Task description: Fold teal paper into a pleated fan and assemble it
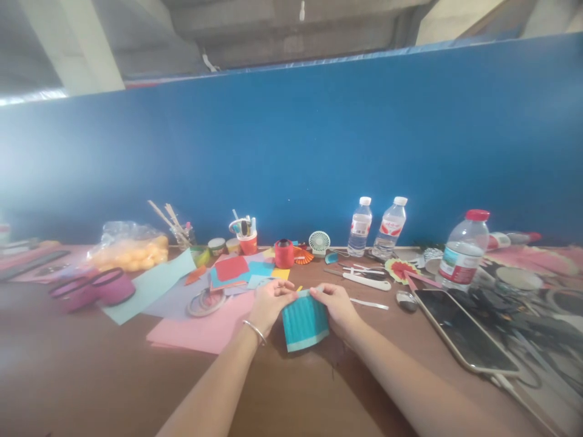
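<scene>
- The teal paper piece is between the two hands, above the near middle of the table; whether its lower edge touches the wood is hard to tell.
- The left hand, with a bracelet at its wrist, pinches the upper left corner between thumb and fingers.
- The right hand pinches the upper right corner in the same way.
- Done, by the look of it: the piece is cut to shape, lined from top to bottom, and has a pale band along its lower edge.
- Whether the lines are folds or slits, and whether the back is joined, cannot be told.
- Left, as a judgement: the upper edge seems unfinished, since both hands are busy there.
- Pink paper lies flat beside the left hand; a thin white strip and a white cutter lie apart, beyond the right hand.
</scene>
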The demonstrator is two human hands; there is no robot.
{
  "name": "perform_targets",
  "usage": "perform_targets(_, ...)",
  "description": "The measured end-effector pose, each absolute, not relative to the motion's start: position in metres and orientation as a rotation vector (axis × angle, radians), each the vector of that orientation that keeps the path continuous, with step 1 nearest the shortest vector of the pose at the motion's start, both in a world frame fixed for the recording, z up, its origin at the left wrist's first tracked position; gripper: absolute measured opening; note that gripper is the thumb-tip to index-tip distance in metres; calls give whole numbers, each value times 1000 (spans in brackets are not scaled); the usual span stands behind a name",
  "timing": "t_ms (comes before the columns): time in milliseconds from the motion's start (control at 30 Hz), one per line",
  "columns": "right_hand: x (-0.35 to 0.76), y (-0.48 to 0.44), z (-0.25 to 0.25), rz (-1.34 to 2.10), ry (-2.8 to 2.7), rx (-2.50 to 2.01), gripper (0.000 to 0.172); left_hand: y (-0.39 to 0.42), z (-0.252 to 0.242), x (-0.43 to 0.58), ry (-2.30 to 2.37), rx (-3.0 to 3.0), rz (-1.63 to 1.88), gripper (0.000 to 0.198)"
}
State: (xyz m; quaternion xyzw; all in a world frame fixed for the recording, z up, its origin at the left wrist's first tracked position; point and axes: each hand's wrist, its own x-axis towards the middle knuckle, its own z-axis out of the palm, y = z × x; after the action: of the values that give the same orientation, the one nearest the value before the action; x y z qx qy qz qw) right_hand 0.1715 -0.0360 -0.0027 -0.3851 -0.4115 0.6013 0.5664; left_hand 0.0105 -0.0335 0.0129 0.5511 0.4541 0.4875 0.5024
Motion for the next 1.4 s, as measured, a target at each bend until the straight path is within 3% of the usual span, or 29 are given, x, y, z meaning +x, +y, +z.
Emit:
perform_targets(133, 174, -32, -5, 1323, -873, -926, 30, -29, 7, 7, 1047, 1234, 1143, 37)
perform_targets(300, 179, -28, -6, 1388, -820, -875, 19, -27, 6, 3, 1088, 1296, 1143, 35)
perform_targets(500, 191, -26, 0, 1675, -1158, -868, 31, -30, 12, 3, 1099, 1447, 976, 27)
perform_targets(700, 186, -26, -3, 1368, -1305, -980, 36, -24, 9, 0, 1165, 1479, 1030, 25)
perform_targets(867, 186, -22, -13, 1074, -1283, -1102, 23, -22, 4, -4, 1126, 1463, 1112, 29)
perform_targets(1400, 183, -29, -14, 1094, -1351, -978, 26, -18, 0, -1, 1190, 1675, 1175, 20)
